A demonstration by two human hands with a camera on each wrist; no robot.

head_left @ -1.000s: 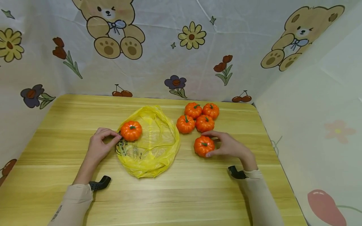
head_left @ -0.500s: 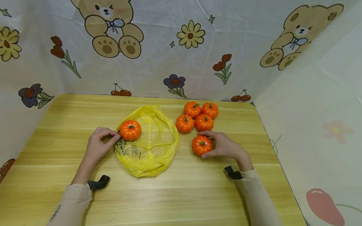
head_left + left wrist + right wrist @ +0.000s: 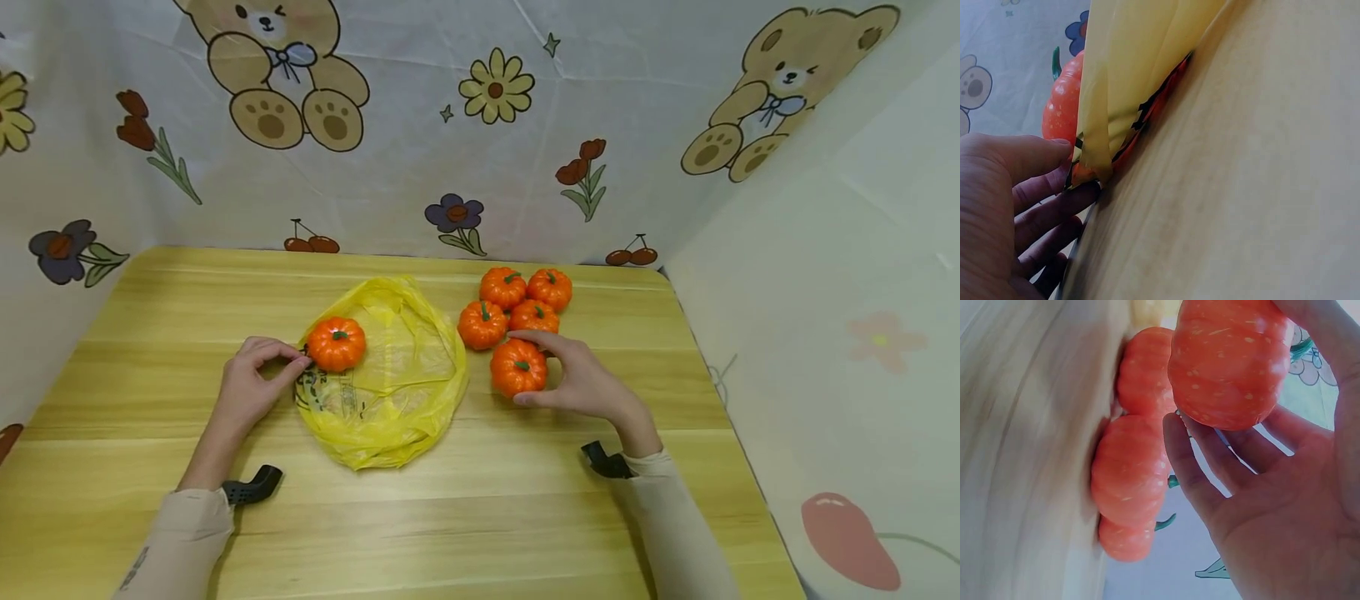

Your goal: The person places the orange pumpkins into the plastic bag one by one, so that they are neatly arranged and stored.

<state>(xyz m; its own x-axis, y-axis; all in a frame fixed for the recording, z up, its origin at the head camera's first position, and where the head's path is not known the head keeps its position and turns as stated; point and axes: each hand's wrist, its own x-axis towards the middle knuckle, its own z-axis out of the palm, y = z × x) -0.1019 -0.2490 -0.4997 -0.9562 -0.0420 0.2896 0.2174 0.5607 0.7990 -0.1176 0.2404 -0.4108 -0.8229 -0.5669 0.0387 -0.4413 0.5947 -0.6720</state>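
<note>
A yellow plastic bag (image 3: 401, 375) lies spread in a rough circle on the table. My left hand (image 3: 251, 383) pinches its left edge between thumb and fingers; in the left wrist view the film (image 3: 1141, 56) rises from the fingertips. One small orange toy pumpkin (image 3: 337, 344) with a green stem sits at the bag's left side, close to those fingertips. To the right of the bag, my right hand (image 3: 588, 379) grips another pumpkin (image 3: 519, 368) by its sides. In the right wrist view this held pumpkin (image 3: 1232, 369) appears raised off the tabletop.
Several more pumpkins (image 3: 482, 325) cluster behind the held one, right of the bag. The wooden table (image 3: 465, 542) ends at a cloth backdrop (image 3: 405, 167) printed with bears and flowers. A second cloth wall (image 3: 825, 375) borders the right side.
My right hand has shifted slightly left and away from me with the pumpkin, now partly overlapping the cluster. The left hand keeps its pinch on the bag. The head view has drifted a little.
</note>
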